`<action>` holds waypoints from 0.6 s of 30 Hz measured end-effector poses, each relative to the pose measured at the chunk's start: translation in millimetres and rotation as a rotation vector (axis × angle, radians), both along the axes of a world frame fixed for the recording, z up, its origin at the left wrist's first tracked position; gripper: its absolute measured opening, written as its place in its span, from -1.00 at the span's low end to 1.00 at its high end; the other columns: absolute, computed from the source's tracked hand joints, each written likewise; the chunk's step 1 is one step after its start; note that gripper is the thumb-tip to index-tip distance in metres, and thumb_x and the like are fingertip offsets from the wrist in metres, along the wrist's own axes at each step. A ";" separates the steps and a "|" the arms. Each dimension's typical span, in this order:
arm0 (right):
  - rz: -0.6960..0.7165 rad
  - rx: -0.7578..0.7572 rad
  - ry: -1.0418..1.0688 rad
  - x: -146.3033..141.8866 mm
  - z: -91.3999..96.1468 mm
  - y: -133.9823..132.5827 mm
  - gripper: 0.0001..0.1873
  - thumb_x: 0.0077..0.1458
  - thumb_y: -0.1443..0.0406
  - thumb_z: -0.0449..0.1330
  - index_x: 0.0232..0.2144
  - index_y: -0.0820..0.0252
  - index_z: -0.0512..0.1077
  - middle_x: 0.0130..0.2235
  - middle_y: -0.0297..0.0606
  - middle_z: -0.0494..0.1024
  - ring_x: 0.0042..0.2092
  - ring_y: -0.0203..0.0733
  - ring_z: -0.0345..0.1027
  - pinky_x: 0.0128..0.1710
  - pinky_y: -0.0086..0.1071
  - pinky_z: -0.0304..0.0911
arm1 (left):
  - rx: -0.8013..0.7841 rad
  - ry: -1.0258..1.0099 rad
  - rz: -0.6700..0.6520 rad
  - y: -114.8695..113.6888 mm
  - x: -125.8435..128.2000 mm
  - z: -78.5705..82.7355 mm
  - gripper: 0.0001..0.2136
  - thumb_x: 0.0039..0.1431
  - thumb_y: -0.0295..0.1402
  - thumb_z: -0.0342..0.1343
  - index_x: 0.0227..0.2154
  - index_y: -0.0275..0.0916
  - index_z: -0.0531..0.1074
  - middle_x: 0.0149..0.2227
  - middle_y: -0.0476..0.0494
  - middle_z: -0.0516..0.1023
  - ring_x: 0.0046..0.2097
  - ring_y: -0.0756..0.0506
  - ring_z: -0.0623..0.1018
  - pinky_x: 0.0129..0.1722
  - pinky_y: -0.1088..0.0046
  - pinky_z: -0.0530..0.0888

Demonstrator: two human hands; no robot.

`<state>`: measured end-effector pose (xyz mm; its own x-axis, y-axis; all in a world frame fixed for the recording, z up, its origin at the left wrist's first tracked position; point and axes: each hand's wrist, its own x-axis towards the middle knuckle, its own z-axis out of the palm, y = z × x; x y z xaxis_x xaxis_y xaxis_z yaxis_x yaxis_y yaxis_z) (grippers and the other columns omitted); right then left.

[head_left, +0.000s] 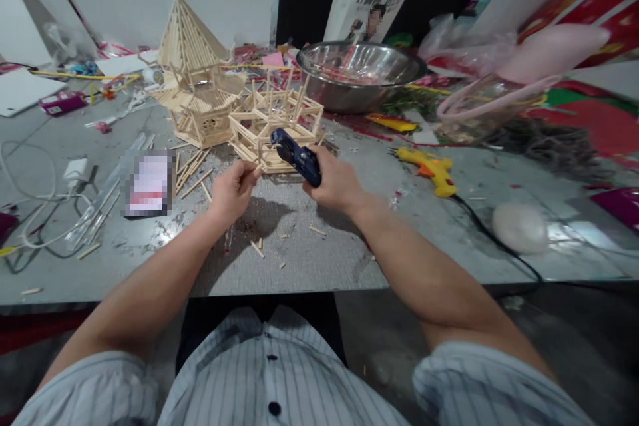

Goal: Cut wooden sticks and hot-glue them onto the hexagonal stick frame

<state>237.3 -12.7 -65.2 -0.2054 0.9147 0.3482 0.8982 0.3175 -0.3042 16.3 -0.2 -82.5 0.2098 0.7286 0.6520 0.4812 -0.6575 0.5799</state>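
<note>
My right hand (pixel 335 183) is closed around a dark blue glue gun (pixel 297 156), its nozzle pointing up and left at a low frame of wooden sticks (pixel 272 125). Just left of the gun's nozzle, my left hand (pixel 233 190) pinches a thin wooden stick (pixel 255 169) at the frame's near edge. Behind the frame stands a taller stick pagoda (pixel 192 76) with a pointed roof.
Loose sticks (pixel 192 170) and offcuts lie about the grey table (pixel 299 259). A yellow glue gun (pixel 430 168) with a black cord lies at right. A steel bowl (pixel 357 73), a white egg-shaped lump (pixel 520 227), a white charger with cables (pixel 76 172) and plastic bags surround the work.
</note>
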 end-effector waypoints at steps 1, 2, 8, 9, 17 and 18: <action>0.002 0.009 -0.020 1.0 -2.2 0.9 -0.33 -0.14 0.27 0.14 0.09 0.27 0.21 -0.03 0.02 0.49 -0.07 0.12 0.41 -0.15 -0.10 0.31 | 0.011 0.000 0.007 1.0 -0.1 -1.2 -0.84 0.20 -0.28 0.02 -0.44 -0.23 0.34 -0.59 0.06 0.35 -0.56 0.08 0.34 -0.53 0.59 0.26; 0.014 0.020 -0.045 1.5 -4.2 1.5 -0.33 -0.15 0.27 0.15 0.08 0.28 0.22 -0.05 0.02 0.50 -0.08 0.13 0.41 -0.14 -0.09 0.31 | 0.021 0.001 0.010 2.1 -0.1 -2.3 -0.84 0.19 -0.28 0.03 -0.45 -0.23 0.34 -0.59 0.06 0.35 -0.56 0.08 0.33 -0.53 0.59 0.26; 0.152 0.139 -0.091 -1.1 -8.8 1.4 -0.33 -0.19 0.32 0.16 0.06 0.33 0.25 -0.03 0.05 0.48 -0.02 0.12 0.38 -0.04 -0.09 0.28 | 0.086 0.010 0.007 6.8 -1.2 -7.6 -0.93 0.12 -0.36 0.03 -0.42 -0.23 0.36 -0.57 0.04 0.39 -0.56 0.08 0.34 -0.54 0.60 0.25; 0.156 0.142 -0.091 -1.5 -8.7 1.1 -0.33 -0.19 0.32 0.16 0.06 0.34 0.25 -0.03 0.07 0.47 -0.01 0.12 0.37 -0.04 -0.09 0.28 | 0.096 0.012 0.006 7.1 -1.4 -8.1 -0.94 0.10 -0.38 0.03 -0.42 -0.23 0.35 -0.55 0.03 0.41 -0.54 0.07 0.35 -0.54 0.60 0.25; 0.139 0.074 -0.153 -3.9 -5.0 -3.1 -0.33 -0.14 0.29 0.14 0.08 0.38 0.23 -0.03 0.09 0.48 -0.04 0.13 0.38 -0.09 -0.12 0.26 | 0.119 0.031 0.020 4.9 0.4 -6.5 -0.83 0.08 -0.38 0.05 -0.57 -0.22 0.22 -0.63 0.08 0.20 -0.57 0.10 0.18 -0.58 0.61 0.13; 0.137 0.063 -0.163 -4.3 -4.1 -3.9 -0.34 -0.13 0.29 0.14 0.08 0.37 0.23 -0.04 0.08 0.48 -0.05 0.13 0.38 -0.10 -0.13 0.25 | 0.110 0.039 0.026 4.5 0.4 -6.2 -0.83 0.08 -0.37 0.04 -0.57 -0.23 0.22 -0.63 0.08 0.19 -0.57 0.10 0.17 -0.57 0.60 0.13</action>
